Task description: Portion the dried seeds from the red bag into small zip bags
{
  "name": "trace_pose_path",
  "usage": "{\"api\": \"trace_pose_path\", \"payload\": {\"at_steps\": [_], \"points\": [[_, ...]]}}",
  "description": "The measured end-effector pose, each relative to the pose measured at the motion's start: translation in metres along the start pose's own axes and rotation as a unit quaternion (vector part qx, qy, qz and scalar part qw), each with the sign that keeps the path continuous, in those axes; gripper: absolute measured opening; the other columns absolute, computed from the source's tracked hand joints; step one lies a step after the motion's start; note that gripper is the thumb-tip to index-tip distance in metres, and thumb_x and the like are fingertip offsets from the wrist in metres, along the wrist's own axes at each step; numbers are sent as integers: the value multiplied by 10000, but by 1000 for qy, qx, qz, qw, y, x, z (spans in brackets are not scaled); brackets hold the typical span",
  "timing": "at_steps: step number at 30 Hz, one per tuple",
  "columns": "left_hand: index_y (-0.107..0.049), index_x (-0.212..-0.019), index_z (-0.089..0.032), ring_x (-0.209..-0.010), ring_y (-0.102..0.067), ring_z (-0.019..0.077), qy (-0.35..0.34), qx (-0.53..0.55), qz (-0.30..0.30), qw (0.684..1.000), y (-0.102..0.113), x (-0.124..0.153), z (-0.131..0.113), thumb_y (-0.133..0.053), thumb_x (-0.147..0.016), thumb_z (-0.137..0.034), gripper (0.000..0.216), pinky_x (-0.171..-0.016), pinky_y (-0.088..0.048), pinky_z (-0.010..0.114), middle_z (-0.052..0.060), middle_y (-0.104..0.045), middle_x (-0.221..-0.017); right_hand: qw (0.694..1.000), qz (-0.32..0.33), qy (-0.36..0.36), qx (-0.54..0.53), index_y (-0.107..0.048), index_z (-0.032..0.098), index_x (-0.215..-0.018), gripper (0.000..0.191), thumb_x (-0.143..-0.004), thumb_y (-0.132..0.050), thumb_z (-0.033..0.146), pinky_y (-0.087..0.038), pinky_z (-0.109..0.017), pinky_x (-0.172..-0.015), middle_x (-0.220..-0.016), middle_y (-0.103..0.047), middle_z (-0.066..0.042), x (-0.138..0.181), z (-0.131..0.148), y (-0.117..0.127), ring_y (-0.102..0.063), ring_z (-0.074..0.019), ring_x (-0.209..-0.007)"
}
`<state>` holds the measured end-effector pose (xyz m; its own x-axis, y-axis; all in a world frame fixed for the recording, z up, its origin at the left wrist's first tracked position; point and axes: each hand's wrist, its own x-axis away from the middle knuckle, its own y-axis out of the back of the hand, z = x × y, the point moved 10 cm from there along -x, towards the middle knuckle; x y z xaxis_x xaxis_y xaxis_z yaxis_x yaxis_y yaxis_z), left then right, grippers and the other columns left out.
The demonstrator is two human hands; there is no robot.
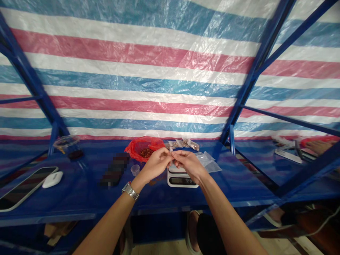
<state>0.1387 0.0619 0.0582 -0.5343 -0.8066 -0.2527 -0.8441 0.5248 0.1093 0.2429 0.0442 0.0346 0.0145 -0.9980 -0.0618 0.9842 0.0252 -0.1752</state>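
Observation:
My left hand [155, 163], with a metal watch on the wrist, and my right hand [189, 163] meet above a small white digital scale [182, 180]. Both pinch the top of a small clear plastic bag [171, 153] held between their fingertips. Behind the hands lies a red plastic bag [143, 147], open, with brown pieces inside. A small clear cup [135, 170] stands left of the scale. Empty clear bags [208, 161] lie to the right of my right hand. Several filled small bags [184, 143] lie in a row at the back.
The blue table [79, 191] has a phone [25, 187] and a white oval object [52, 179] at the left, a clear jar [69, 146] behind them, and a dark blurred item [114, 170]. Blue frame bars rise at both sides. Another person's hand [320, 146] shows at the far right.

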Motion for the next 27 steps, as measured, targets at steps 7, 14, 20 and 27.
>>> {"api": "trace_pose_path", "payload": {"at_steps": [7, 14, 20, 27], "points": [[-496, -712, -220, -505, -483, 104, -29, -14, -154, 987, 40, -1, 1, -582, -869, -302, 197, -508, -368, 214, -72, -520, -560, 994, -60, 50, 70, -737, 187, -775, 375, -740, -803, 554, -375, -272, -579, -615, -619, 18, -1, 12, 1, -497, -122, -579], [-496, -747, -215, -719, -626, 127, -58, 35, -239, 969, 76, 0, -7, -573, -859, -404, 233, -709, -522, 249, -34, -619, -745, 976, -201, 80, 37, -661, 220, -1220, 600, -755, -777, 579, -524, -303, -718, -1026, -733, -55, -3, 7, 10, -677, -193, -839], [-514, -782, -211, -827, -715, 198, -36, 17, -289, 957, 109, 2, 3, -553, -851, -465, 266, -802, -603, 383, 36, -688, -827, 991, -67, 34, -110, -632, 217, -1162, 548, -741, -818, 514, -606, -335, -771, -1001, -760, -55, -30, -17, -43, -756, -208, -825], [-615, -1227, -232, -1355, -526, 322, -84, -227, -344, 907, 136, 24, -14, -718, -747, -187, 493, -1191, -369, 535, 115, -611, -1388, 950, -215, 201, 105, -627, 184, -1178, 426, -807, -714, 373, -610, -382, -807, -1005, -770, -103, -53, 0, -38, -756, -253, -874]]}}
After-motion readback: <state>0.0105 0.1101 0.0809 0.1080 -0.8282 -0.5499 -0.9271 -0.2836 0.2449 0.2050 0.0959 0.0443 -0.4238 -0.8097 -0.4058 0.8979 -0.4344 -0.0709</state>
